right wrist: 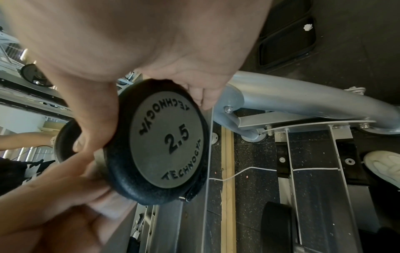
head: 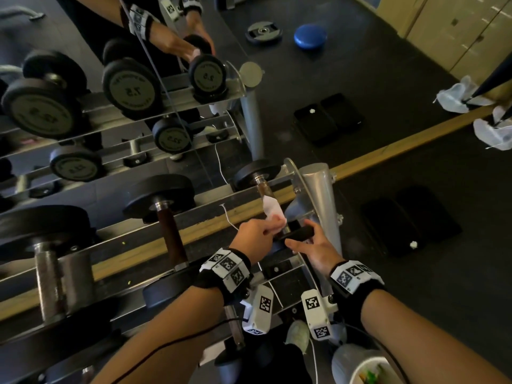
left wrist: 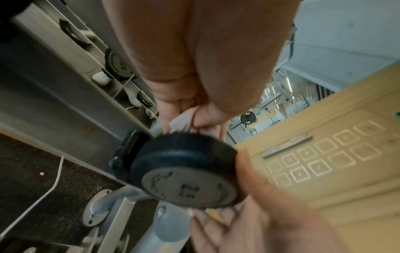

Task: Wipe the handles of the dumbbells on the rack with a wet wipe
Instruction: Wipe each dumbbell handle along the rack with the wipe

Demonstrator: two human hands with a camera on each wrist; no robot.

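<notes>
A small dumbbell marked 2.5 (right wrist: 160,142) lies at the right end of the rack's (head: 144,245) top shelf. Its far head (head: 256,173) and part of its dark handle (head: 264,189) show in the head view. A white wet wipe (head: 273,212) is wrapped round the handle. My left hand (head: 260,234) pinches the wipe (left wrist: 184,119) against the handle just behind the near head (left wrist: 188,171). My right hand (head: 310,245) grips the rim of that near head (head: 297,233), thumb on one side and fingers on the other. The handle under the wipe is hidden.
Two bigger dumbbells (head: 166,206) (head: 52,267) lie to the left on the same shelf. A mirror (head: 124,92) stands behind the rack. The rack's grey post (head: 321,195) rises right of my hands. Black mats (head: 410,220) lie on the floor, and a white bucket (head: 368,370) stands near my feet.
</notes>
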